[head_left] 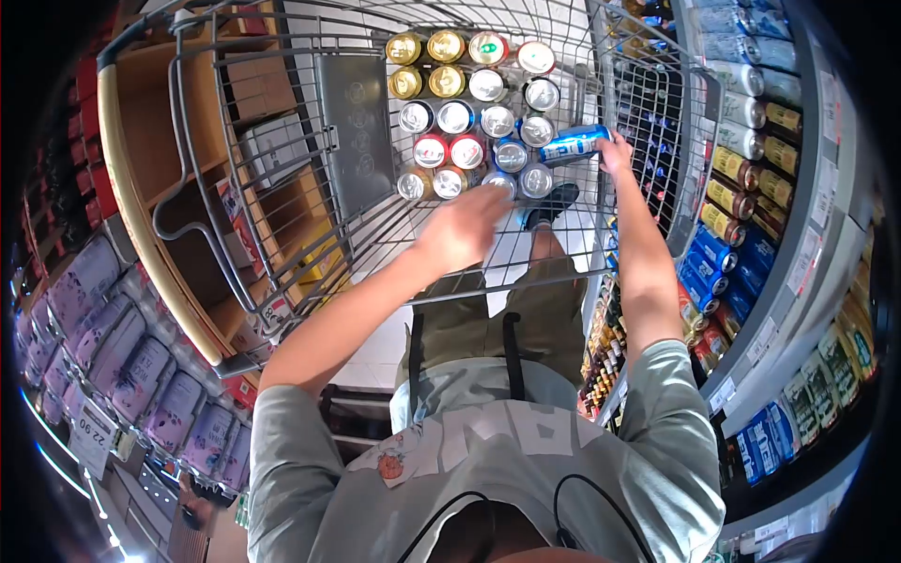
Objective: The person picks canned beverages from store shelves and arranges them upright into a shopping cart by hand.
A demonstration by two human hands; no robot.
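My right hand (616,153) grips a blue can (574,143) by its end, holding it on its side inside the shopping cart (404,298) at the right of the standing cans. My left hand (462,228) hangs over the near row, closest to a silver-topped can (449,182); its fingers are smeared by motion, so I cannot tell whether they touch or hold anything. Several cans stand upright in rows: gold-topped ones (446,45) at the far left, red-rimmed ones (465,151) nearer, and silver-topped ones (487,85) among them.
Shelves of cans (732,188) run close along the right. Purple packs (150,375) hang at the lower left beside a price tag (94,436). Wooden shelving (155,122) stands beyond the cart's handle (141,206). A dark shoe (556,204) shows below the cart.
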